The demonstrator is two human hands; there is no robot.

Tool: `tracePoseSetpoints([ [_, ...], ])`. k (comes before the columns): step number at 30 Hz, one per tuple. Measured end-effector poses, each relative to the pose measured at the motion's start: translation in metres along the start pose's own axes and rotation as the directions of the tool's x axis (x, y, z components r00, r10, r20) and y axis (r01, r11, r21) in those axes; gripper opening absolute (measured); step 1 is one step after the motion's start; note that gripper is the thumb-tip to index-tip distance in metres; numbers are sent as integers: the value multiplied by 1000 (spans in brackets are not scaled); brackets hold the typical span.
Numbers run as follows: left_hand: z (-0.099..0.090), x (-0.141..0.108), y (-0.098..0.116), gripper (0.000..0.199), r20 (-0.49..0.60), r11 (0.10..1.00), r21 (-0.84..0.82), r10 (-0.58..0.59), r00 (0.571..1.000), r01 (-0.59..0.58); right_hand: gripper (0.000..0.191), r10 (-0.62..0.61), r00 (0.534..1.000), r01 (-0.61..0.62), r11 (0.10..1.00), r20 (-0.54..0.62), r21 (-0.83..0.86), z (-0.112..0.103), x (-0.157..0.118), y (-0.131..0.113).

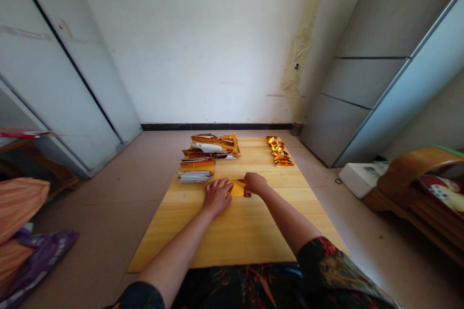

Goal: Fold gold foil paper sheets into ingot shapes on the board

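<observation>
Gold foil sheet (238,188) on pine desk (239,236), between left hand (216,197) and right hand (255,183); hands just apart, touching its edges, grip unclear. Slack hold risks slippage, bad creases. Left hand close to white-and-gold packet stack (206,154): careless drift could topple it.

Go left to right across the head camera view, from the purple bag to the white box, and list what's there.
Purple plastic bag → left hand → gold foil piece → right hand → pile of folded gold foil pieces → white box
</observation>
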State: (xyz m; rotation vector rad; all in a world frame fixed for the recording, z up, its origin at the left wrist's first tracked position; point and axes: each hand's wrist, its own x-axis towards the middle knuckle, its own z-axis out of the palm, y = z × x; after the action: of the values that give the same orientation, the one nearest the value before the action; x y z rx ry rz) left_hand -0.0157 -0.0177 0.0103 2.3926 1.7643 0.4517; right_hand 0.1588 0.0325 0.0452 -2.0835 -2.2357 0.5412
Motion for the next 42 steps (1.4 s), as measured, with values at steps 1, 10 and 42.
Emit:
tracePoseSetpoints([
  [1, 0, 0, 0, 42, 2, 1000, -6, -2, 1000, 2, 46, -2, 1000, 2, 1000, 17, -23, -2, 2, -3],
  [10, 3, 2, -3, 71, -119, 983, -176, -65, 991, 43, 18, -48, 999, 47, 994, 5, 100, -5, 0, -4],
  [42, -6, 30, 10, 21, 168, 217, -941, -370, 914, 260, 51, -506, 647, 605, 796, -571, -20, 8, -40, 37],
])
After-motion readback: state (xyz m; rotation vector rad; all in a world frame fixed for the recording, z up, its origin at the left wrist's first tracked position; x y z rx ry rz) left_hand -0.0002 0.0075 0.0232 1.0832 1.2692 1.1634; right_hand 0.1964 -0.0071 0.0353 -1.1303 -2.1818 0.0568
